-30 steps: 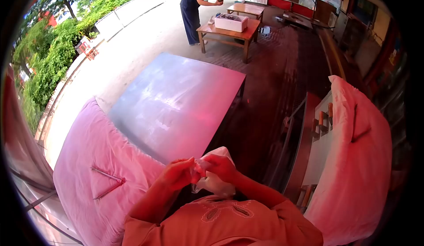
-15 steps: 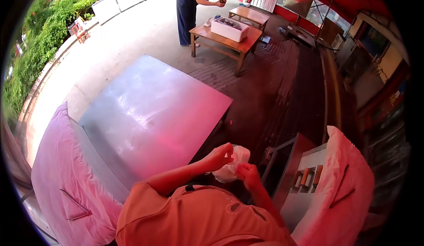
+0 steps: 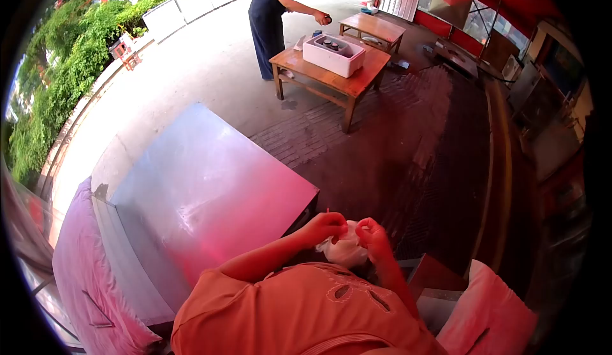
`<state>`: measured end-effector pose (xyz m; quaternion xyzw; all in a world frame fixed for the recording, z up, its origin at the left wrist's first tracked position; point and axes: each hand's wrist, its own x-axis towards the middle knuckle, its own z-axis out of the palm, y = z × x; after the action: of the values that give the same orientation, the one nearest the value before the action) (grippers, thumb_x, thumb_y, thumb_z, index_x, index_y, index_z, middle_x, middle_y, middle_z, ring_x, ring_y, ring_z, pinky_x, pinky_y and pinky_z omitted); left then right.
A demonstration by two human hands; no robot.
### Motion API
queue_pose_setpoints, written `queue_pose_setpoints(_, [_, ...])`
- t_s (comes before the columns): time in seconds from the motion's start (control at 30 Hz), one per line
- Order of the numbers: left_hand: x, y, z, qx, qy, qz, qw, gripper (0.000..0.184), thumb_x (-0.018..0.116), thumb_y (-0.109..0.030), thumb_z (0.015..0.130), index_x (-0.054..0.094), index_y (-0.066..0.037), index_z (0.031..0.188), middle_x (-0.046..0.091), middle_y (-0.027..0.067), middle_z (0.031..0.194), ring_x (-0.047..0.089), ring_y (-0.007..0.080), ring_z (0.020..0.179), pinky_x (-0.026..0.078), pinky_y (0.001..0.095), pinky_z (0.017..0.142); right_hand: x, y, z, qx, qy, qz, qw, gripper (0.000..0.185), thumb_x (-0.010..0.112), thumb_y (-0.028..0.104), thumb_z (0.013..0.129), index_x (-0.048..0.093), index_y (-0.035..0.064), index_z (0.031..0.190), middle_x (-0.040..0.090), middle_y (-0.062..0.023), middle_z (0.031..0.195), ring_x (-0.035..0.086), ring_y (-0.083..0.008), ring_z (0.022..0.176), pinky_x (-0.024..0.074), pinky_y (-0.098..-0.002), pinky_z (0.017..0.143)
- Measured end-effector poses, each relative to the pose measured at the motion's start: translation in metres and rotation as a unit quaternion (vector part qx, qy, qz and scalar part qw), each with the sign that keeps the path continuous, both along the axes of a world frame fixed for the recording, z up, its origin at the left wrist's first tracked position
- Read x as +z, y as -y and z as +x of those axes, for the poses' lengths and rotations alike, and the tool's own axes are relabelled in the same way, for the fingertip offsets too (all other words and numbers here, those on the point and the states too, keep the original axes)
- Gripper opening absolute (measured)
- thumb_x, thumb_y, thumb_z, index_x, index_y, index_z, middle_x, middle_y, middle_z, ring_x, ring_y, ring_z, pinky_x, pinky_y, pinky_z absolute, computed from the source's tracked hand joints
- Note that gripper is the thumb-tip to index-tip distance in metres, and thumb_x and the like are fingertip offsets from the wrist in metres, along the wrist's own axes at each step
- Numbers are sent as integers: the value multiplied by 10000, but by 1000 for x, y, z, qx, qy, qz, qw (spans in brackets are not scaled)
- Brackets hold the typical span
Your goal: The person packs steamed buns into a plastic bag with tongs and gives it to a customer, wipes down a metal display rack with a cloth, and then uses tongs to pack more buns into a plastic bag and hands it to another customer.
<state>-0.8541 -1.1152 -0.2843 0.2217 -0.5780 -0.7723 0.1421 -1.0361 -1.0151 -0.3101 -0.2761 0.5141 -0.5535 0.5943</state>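
Note:
My left hand (image 3: pixel 327 228) is closed in a pinch at the left side of a thin white plastic bag (image 3: pixel 345 250). On the opposite side my right hand (image 3: pixel 371 234) also pinches, thumb and finger together at the bag's upper edge. The bag hangs crumpled between and below both hands, in front of my body. What is inside it, if anything, is hidden. To the left of my hands lies the corner of a large shiny metal-topped table (image 3: pixel 210 176).
Padded covers (image 3: pixel 95 272) flank me, another cover (image 3: pixel 491 310) on the right. Ahead, a person (image 3: pixel 268 23) holds a small dark object over a white foam box (image 3: pixel 335 55) on a wooden table (image 3: pixel 325 78). A second wooden table (image 3: pixel 373 28) stands behind.
My view has tilted and turned. My hands have come level with each other, the right one rising beside the bag. The other person's arm has reached lower over the box.

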Motion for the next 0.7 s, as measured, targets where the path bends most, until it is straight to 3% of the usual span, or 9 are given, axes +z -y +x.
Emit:
queue_pose_setpoints(0.17, [5,71,-80,142,-42,192,970,212,562,-10,838,460,-44,1020,578,83,774,580,161,696,466,268,614,5,77,-80,38,-61,1,997,128,590,109,871,541,64,980,531,0,667,459,-62,520,363,-206,481])
queue_pose_setpoints(0.23, [11,108,-109,181,-111,281,936,199,566,-17,841,473,-55,1012,577,84,781,578,162,724,475,273,640,13,115,-105,71,-143,-51,986,85,588,104,867,565,63,937,539,-6,659,465,-64,506,363,-203,470])
queue_pose_setpoints(0.33, [3,174,-146,167,-164,316,919,133,541,5,852,498,-49,966,578,88,772,578,179,709,499,304,641,21,184,-137,60,-345,-247,904,48,576,93,870,586,53,894,540,-7,642,471,-63,514,370,-207,484])
queue_pose_setpoints(0.4, [-7,221,-172,129,-155,312,929,116,565,12,824,513,-45,912,580,75,759,577,165,715,491,285,630,11,224,-159,63,-377,-260,887,52,567,90,876,590,43,876,535,-6,631,481,-68,543,378,-215,513])
queue_pose_setpoints(0.47, [-12,268,-199,82,-56,167,981,126,584,-10,808,514,-41,908,568,86,790,577,187,713,485,296,621,-3,258,-196,108,-301,-117,940,70,561,91,883,589,31,862,530,-5,622,498,-78,586,389,-228,551])
queue_pose_setpoints(0.5, [-13,292,-219,63,-24,93,993,134,594,-22,800,515,-40,906,563,91,805,578,199,712,482,301,616,-6,279,-216,97,-257,-107,955,82,554,91,887,584,26,848,522,-3,618,492,-82,589,386,-231,559])
queue_pose_setpoints(0.53, [-11,310,-234,74,-41,-92,992,134,596,-36,797,517,-37,905,550,100,827,573,217,704,479,311,612,-9,296,-229,89,-215,-94,968,96,548,92,892,579,22,834,514,-1,613,487,-85,592,384,-234,566])
queue_pose_setpoints(0.6, [-4,342,-253,128,-51,-438,889,140,600,-66,792,520,-33,903,523,118,871,565,254,688,473,332,603,-2,339,-254,95,-134,-75,984,121,534,87,900,568,19,807,495,4,603,468,-87,581,373,-235,566])
queue_pose_setpoints(0.7, [-3,392,-274,117,-10,-424,898,103,579,-89,801,511,-12,805,472,144,842,553,318,681,468,354,622,2,408,-291,123,-33,-62,990,139,515,79,908,554,22,788,469,14,595,429,-81,543,347,-225,539])
